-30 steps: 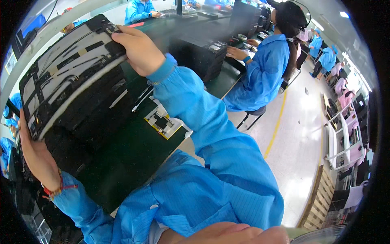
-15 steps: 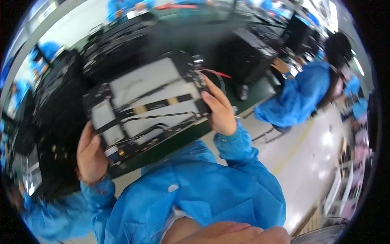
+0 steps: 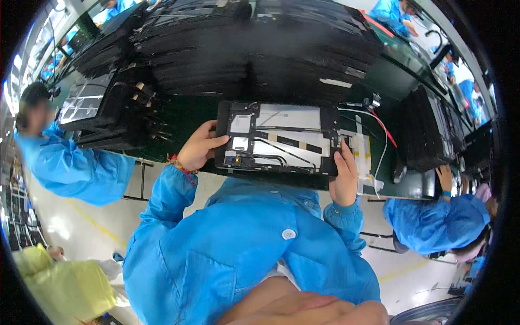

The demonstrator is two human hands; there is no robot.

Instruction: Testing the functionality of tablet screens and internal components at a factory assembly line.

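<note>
An opened tablet [image 3: 295, 142] with pale battery packs, black flex cables and a dark frame faces up in front of me, level, over the front edge of the table. My left hand [image 3: 199, 146] grips its left edge, thumb on top near the small white blocks. On the opposite side my right hand [image 3: 345, 176] holds the right edge, thumb and fingers closed round the frame. Whether the tablet rests on the table or hangs just above it, I cannot tell.
Tall stacks of black trays [image 3: 200, 65] line the back of the dark green table [image 3: 176, 116]. Right of the tablet lie a white cable [image 3: 385, 151] and a red strip [image 3: 382, 128]. Another black stack [image 3: 425, 130] stands farther right. Co-workers in blue sit at both sides.
The tablet was slanted, its right end higher; now it lies level. Both hands have kept their hold on it. The whole view has swung round to face the table squarely.
</note>
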